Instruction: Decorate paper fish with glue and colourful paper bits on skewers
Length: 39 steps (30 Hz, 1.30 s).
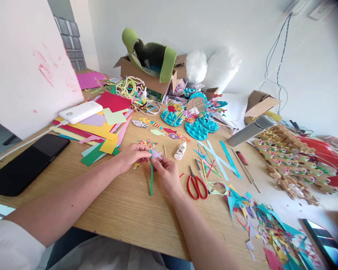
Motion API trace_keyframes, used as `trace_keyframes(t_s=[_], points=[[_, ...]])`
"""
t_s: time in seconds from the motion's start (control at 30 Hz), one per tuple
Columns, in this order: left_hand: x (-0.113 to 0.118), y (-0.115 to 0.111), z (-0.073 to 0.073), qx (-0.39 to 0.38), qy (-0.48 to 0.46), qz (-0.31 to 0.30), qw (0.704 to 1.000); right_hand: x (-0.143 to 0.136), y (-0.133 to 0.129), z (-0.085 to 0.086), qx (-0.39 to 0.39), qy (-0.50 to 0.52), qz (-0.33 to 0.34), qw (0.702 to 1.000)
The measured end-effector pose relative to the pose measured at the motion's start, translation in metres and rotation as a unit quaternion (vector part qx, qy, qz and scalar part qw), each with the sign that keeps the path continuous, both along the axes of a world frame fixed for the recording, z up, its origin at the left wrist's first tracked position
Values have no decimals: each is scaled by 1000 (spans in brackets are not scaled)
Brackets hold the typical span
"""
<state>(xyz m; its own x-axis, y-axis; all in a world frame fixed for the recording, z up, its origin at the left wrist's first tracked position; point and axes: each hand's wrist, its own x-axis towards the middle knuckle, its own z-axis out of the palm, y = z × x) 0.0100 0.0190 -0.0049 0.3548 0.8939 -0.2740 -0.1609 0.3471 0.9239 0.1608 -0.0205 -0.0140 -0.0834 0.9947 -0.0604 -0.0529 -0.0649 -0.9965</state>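
Left hand [135, 154], right hand [166, 171]: grip closed, pinching lilac fish [157, 154]; green strip [151, 182] hangs long, seemingly untrimmed. Patterned fish [140, 123] on table [121, 210] look finished; pale-green fish [157, 132] nearly plain.

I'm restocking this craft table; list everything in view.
Cutout: one, lilac, between hands
Held strip: one, green, at cutout
Paper fish: several, mixed, centre
Bottles: two, white, beyond hands
Scissors: one, red, right
Sheets: many, mixed, left
Power bank: one, white, left
Phones: two, black, both sides
Flask: one, grey, right
Moulded pieces: many, brown, right
Discs: several, turquoise, back
Boxes: several, brown, back
Hollow object: one, green, back
Scraps: many, mixed, lower right
Table: one, wooden, beneath
Left hand: one, bare, centre
Right hand: one, bare, centre
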Motion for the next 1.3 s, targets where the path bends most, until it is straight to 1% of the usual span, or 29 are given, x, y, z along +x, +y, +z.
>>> trace_keyframes(t_s=[0.1, 0.2, 0.43, 0.6, 0.87, 1.03, 1.3], points=[[0, 0, 1, 4, 9, 0, 1000, 0, 0, -2, -6, 5, -6, 1000], [0, 1, 2, -8, -4, 10, 1000, 0, -1, -3, -9, 17, -11, 1000], [2, 1, -3, -6, -13, 23, 1000, 0, -1, -4, -9, 10, -3, 1000], [3, 0, -2, -6, -27, 24, 999, 1, -2, -3, -18, 11, -6, 1000], [4, -1, -4, 4, -13, 28, 1000, 0, -3, -4, -23, 21, 12, 999], [4, -1, -4, 14, -17, 39, 999, 0, -3, -6, -40, 49, 38, 997], [2, 0, -4, 3, -25, 25, 999, 0, -2, -7, -40, 52, 14, 998]])
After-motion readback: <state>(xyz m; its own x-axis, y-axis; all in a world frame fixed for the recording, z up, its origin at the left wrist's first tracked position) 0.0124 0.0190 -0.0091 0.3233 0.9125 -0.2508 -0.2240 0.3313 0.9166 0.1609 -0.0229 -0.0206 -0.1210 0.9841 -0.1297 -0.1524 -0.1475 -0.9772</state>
